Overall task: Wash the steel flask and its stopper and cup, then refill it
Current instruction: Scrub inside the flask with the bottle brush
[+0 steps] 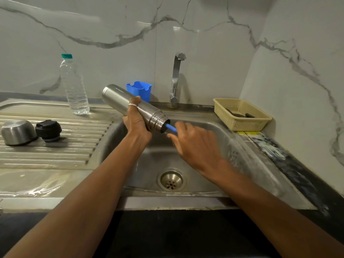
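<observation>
My left hand [136, 123] grips the steel flask [119, 98] around its middle and holds it tilted over the sink basin [186, 159], open mouth down to the right. My right hand [195, 144] holds a blue brush handle [170, 127] that goes into the flask's mouth; the brush head is hidden inside. The steel cup [17, 132] lies upside down on the draining board at the left. The black stopper [48, 130] stands beside it, just to its right.
A clear water bottle [74, 86] with a green cap stands on the draining board [55, 146] at the back. A blue holder [139, 90] and the tap [176, 79] are behind the sink. A beige basket [242, 114] sits at the back right. The drain [171, 180] is open.
</observation>
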`<control>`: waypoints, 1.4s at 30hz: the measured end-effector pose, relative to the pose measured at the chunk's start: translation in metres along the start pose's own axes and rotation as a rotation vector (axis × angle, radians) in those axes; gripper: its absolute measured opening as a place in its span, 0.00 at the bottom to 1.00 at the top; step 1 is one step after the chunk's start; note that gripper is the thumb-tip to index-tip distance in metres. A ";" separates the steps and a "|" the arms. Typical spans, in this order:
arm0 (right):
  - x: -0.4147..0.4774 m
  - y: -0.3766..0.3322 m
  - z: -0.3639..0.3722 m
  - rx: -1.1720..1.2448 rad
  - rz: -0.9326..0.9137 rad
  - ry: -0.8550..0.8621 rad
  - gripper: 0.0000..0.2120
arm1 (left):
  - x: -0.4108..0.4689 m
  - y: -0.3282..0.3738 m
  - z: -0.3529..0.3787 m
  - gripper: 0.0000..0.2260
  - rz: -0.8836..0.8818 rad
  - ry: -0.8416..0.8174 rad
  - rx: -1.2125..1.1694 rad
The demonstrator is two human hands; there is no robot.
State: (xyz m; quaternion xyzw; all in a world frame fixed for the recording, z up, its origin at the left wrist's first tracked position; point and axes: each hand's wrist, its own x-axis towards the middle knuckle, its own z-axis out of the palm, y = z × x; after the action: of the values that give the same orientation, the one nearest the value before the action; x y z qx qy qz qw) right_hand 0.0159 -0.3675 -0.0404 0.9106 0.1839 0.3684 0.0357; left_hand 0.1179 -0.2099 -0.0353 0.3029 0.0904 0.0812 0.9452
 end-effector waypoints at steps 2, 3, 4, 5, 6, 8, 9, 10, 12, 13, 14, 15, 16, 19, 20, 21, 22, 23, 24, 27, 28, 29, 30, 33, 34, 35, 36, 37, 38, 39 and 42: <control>0.004 -0.005 0.004 -0.131 -0.047 0.067 0.07 | 0.003 0.003 -0.002 0.43 0.040 0.024 -0.023; 0.006 -0.008 0.004 -0.173 -0.044 0.094 0.06 | 0.003 0.003 -0.002 0.42 0.050 0.036 -0.031; 0.006 -0.010 0.005 -0.196 -0.035 0.110 0.06 | 0.004 0.003 -0.003 0.42 0.052 0.035 -0.040; 0.007 -0.011 0.006 -0.209 -0.043 0.114 0.06 | 0.005 0.003 -0.004 0.44 0.050 0.030 -0.036; 0.007 -0.011 0.010 -0.210 -0.075 0.109 0.06 | 0.006 0.002 -0.005 0.45 0.048 0.025 -0.030; 0.005 -0.013 0.014 -0.042 -0.067 0.016 0.05 | 0.005 0.002 -0.005 0.46 0.050 0.006 -0.008; 0.007 -0.012 0.013 0.174 0.059 -0.090 0.09 | 0.004 0.003 -0.005 0.45 0.046 -0.007 0.007; 0.012 -0.009 0.008 0.487 0.252 -0.236 0.14 | 0.004 0.003 -0.005 0.44 0.042 -0.027 0.016; 0.016 -0.001 0.001 1.105 0.618 -0.514 0.18 | 0.002 0.003 -0.003 0.42 0.037 -0.054 0.031; 0.015 0.003 -0.002 1.196 0.661 -0.580 0.19 | 0.000 0.002 -0.001 0.42 0.030 -0.058 0.036; 0.015 0.006 -0.003 1.147 0.629 -0.587 0.19 | 0.000 0.001 0.000 0.42 0.029 -0.054 0.040; 0.014 0.007 -0.002 1.009 0.559 -0.542 0.18 | -0.001 0.000 0.001 0.42 0.036 -0.042 0.042; 0.012 0.006 -0.001 0.816 0.467 -0.477 0.16 | 0.000 -0.001 0.001 0.40 0.054 -0.028 0.040; 0.007 -0.001 0.002 0.419 0.207 -0.307 0.16 | 0.004 -0.002 0.001 0.32 0.104 0.039 0.057; 0.007 -0.003 0.003 0.364 0.163 -0.249 0.14 | 0.005 -0.002 0.000 0.31 0.107 0.060 0.058; 0.009 -0.003 0.003 0.324 0.132 -0.192 0.12 | 0.006 -0.001 -0.001 0.29 0.104 0.077 0.052; 0.010 -0.002 0.004 0.264 0.106 -0.151 0.10 | 0.006 0.000 -0.002 0.28 0.099 0.090 0.041; 0.011 -0.003 0.005 0.206 0.097 -0.134 0.10 | 0.005 0.001 -0.002 0.28 0.093 0.100 0.028; 0.011 -0.004 0.006 0.210 0.118 -0.149 0.11 | 0.004 0.001 -0.002 0.28 0.089 0.103 0.020; 0.016 -0.002 0.007 0.805 0.458 -0.401 0.13 | 0.003 0.003 -0.002 0.28 0.099 0.083 0.057; 0.016 -0.001 0.005 1.038 0.578 -0.499 0.14 | 0.002 0.003 -0.001 0.29 0.107 0.066 0.086; 0.015 0.001 0.003 1.108 0.607 -0.537 0.15 | 0.001 0.003 0.000 0.29 0.118 0.050 0.112; 0.013 0.003 0.004 0.990 0.539 -0.511 0.15 | 0.000 0.001 0.002 0.30 0.131 0.040 0.130; 0.003 0.009 0.013 0.207 0.109 -0.180 0.15 | -0.002 -0.003 0.005 0.30 0.128 0.073 0.112; 0.002 0.010 0.012 0.062 0.029 -0.101 0.16 | -0.002 -0.004 0.006 0.29 0.111 0.101 0.098; 0.003 0.009 0.010 -0.044 -0.049 -0.028 0.16 | -0.003 -0.003 0.006 0.28 0.094 0.129 0.079; 0.004 0.008 0.010 -0.131 -0.101 0.027 0.18 | -0.003 -0.002 0.005 0.26 0.085 0.155 0.059; 0.006 0.006 0.008 -0.197 -0.129 0.061 0.21 | -0.003 0.001 0.004 0.23 0.084 0.173 0.043; 0.008 0.005 0.007 -0.274 -0.163 0.081 0.22 | -0.004 0.003 0.003 0.20 0.085 0.181 0.036; 0.010 0.004 0.008 -0.337 -0.200 0.096 0.23 | -0.004 0.006 0.003 0.18 0.086 0.184 0.035; 0.008 -0.008 0.008 -0.213 -0.060 0.016 0.20 | -0.005 0.011 0.002 0.18 0.076 0.156 0.051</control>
State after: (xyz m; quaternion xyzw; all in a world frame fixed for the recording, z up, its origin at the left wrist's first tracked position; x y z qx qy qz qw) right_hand 0.0248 -0.3566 -0.0426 0.8927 0.1713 0.3919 0.1419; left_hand 0.1124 -0.2038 -0.0265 0.3230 0.1542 0.1381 0.9235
